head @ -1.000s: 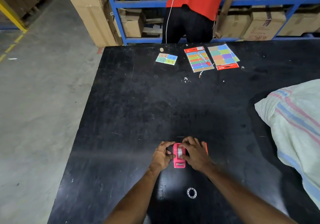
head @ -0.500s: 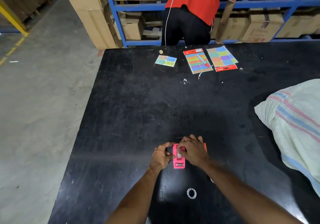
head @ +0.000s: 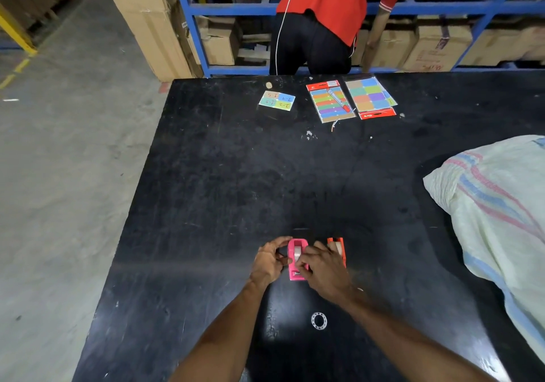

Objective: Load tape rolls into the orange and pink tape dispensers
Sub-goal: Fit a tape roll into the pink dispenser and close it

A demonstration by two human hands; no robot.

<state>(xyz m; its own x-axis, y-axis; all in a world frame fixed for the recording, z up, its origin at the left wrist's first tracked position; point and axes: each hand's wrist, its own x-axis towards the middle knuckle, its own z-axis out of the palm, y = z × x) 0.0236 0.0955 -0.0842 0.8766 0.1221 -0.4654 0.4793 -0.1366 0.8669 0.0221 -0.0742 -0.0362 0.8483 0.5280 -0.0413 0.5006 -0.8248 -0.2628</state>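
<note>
A pink tape dispenser (head: 295, 274) stands on the black table (head: 224, 192) near its front edge, with a whitish tape roll (head: 298, 252) sitting in it. My left hand (head: 269, 260) grips the dispenser's left side. My right hand (head: 323, 266) lies over its right side with fingers on the roll. Just to the right stands the orange tape dispenser (head: 337, 247), also holding a pale roll, partly hidden behind my right hand. A small clear ring (head: 318, 321) lies on the table closer to me.
A large striped white sack (head: 498, 216) fills the table's right side. Coloured label sheets (head: 331, 104) with a red marker (head: 339, 99) and a small card (head: 277, 100) lie at the far edge. A person in red (head: 321, 15) bends at blue shelving with cartons.
My right hand has slid down towards the dispenser's front, uncovering the orange dispenser behind it. The pink dispenser stays in place between both hands.
</note>
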